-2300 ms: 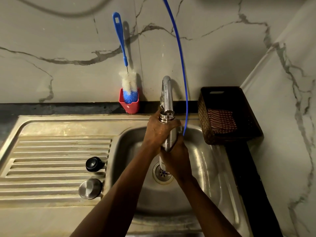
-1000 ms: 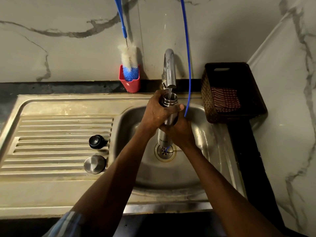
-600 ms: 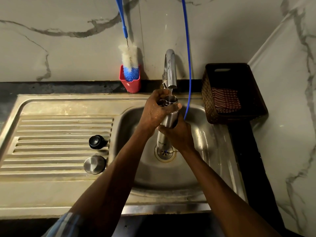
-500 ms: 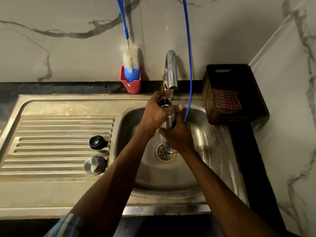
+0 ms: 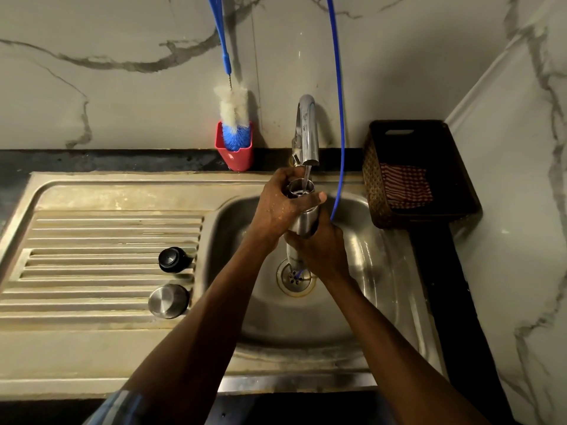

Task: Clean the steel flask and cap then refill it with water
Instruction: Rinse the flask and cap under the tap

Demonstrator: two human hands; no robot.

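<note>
I hold the steel flask upright over the sink, left hand wrapped round its neck, right hand gripping the body lower down, fingers of both curled tight on the metal. Since a moment ago the mouth has come square under the tap, and a thin stream now drops straight in; I judge this a rinse or the start of the refill. The steel cap and a black stopper wait on the draining board, well apart from the flask. The bottle brush stands in its red holder. A blue hose hangs just beside my right hand, crowding it. A dark basket sits on the worktop.
</note>
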